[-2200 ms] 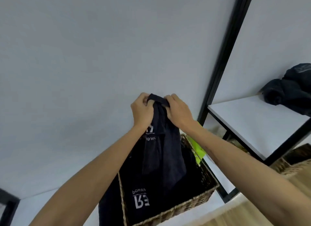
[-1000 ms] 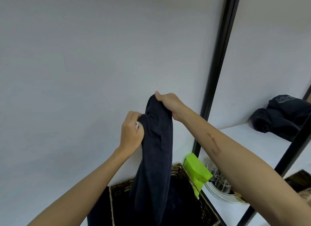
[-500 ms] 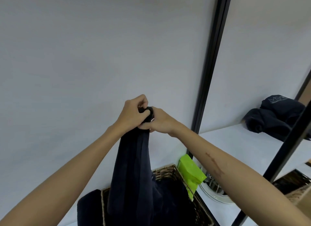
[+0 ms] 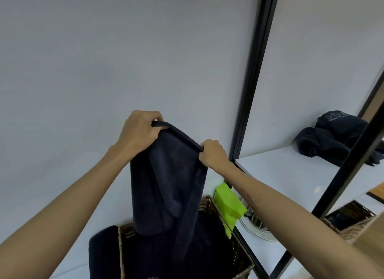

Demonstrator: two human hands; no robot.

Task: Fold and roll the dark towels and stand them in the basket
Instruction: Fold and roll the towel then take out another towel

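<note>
A dark navy towel (image 4: 166, 187) hangs in the air in front of the grey wall, held up by its top hem. My left hand (image 4: 139, 133) grips the left end of the hem, fingers curled over it. My right hand (image 4: 212, 154) pinches the right end, a little lower. The towel's lower part drops into a woven wicker basket (image 4: 239, 249) below, which holds more dark cloth. Another dark towel (image 4: 102, 253) hangs over the basket's left side.
A black shelf post (image 4: 249, 112) rises just right of my hands. On the white shelf (image 4: 291, 181) lies a pile of dark towels (image 4: 336, 137). A lime-green packet (image 4: 228, 206) and a round white dish (image 4: 255, 231) sit beside the basket. A second wicker basket (image 4: 351, 220) stands lower right.
My hands, together at the bunched top of the towel half a second ago, have moved apart along the hem, spreading the towel's top edge wider. The view has shifted slightly.
</note>
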